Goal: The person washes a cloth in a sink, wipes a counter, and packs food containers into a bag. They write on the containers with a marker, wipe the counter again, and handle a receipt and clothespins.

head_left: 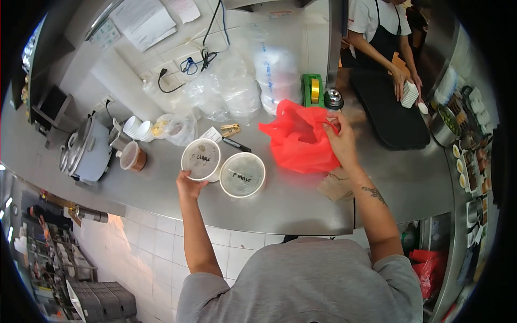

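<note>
Two round white tubs with clear lids and black handwriting stand side by side on the steel counter. My left hand [191, 185] grips the near side of the left tub [201, 159], fingers partly hidden by its rim. The right tub [243, 175] stands close beside it, untouched. My right hand [340, 141] pinches the upper edge of a red plastic bag [301, 145], whose mouth gapes partly open. What is inside the bag is hidden. A brown paper piece [338, 184] lies beside the bag, below my right wrist.
Behind the tubs lie a black marker [236, 144], a paper slip and a wooden clip. Clear-wrapped stacks [231, 91], a green tape dispenser [313, 90] and a bell line the wall. A co-worker handles white containers over a black tray [390, 121] at right.
</note>
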`<state>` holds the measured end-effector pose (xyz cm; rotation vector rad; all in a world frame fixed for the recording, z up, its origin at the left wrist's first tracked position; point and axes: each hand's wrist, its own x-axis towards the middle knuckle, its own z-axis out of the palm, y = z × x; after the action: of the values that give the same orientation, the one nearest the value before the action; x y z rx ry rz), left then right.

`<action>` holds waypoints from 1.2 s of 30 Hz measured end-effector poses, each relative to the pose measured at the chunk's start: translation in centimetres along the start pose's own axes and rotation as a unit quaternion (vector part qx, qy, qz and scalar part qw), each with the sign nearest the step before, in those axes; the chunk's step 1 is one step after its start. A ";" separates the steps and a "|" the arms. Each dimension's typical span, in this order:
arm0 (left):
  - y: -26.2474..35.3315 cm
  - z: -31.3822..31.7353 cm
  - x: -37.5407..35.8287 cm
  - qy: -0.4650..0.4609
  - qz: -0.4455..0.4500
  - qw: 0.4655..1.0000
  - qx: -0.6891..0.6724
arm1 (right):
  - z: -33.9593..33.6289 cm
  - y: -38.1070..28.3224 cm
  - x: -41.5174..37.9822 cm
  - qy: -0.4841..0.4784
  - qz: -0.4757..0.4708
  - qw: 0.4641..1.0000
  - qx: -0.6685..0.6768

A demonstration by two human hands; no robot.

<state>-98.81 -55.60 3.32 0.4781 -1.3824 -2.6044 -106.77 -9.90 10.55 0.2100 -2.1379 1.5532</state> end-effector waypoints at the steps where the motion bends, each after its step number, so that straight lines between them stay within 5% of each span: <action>1: 0.1 0.1 -0.4 -0.010 0.021 0.999 -0.023 | 0.1 -0.3 0.4 -0.012 0.012 0.999 0.040; 8: 4.3 7.4 -1.2 -0.078 0.102 0.988 -0.087 | 0.4 -3.1 1.5 -0.020 0.033 0.999 0.037; 11: 4.0 13.9 -1.7 -0.129 0.054 0.986 -0.085 | 0.1 -4.7 0.7 -0.011 0.077 0.997 -0.018; 14: 0.4 19.7 -0.5 -0.183 -0.027 0.982 -0.041 | 0.8 -1.0 0.5 -0.032 0.101 0.991 0.079; 17: -5.1 25.2 0.4 -0.247 -0.086 0.965 -0.032 | -0.2 -2.8 0.3 0.045 0.024 0.992 0.112; 20: -9.8 27.7 1.6 -0.308 -0.181 0.929 0.097 | -2.6 -3.7 1.4 0.014 0.065 0.971 0.230; 26: -15.5 29.5 1.0 -0.297 -0.262 0.910 0.125 | -4.0 -8.8 1.5 -0.154 0.064 0.886 0.432; 27: -14.5 29.6 1.1 -0.298 -0.258 0.910 0.129 | -5.6 -7.8 2.3 -0.097 0.064 0.905 0.410; 30: -8.3 29.2 1.2 -0.271 -0.240 0.912 0.190 | -10.9 -6.9 3.0 -0.025 0.068 0.828 0.557; 33: -4.1 28.2 5.0 -0.303 -0.254 0.872 0.287 | -9.6 -4.9 -0.2 -0.008 0.194 0.791 0.581; 36: -5.5 24.8 12.1 -0.353 -0.193 0.766 0.501 | -6.0 -1.5 -1.3 -0.149 0.270 0.873 0.379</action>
<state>-118.68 -36.66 9.26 -0.2358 -3.2393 -2.0850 -103.27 -5.05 12.67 0.1101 -1.7452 2.8176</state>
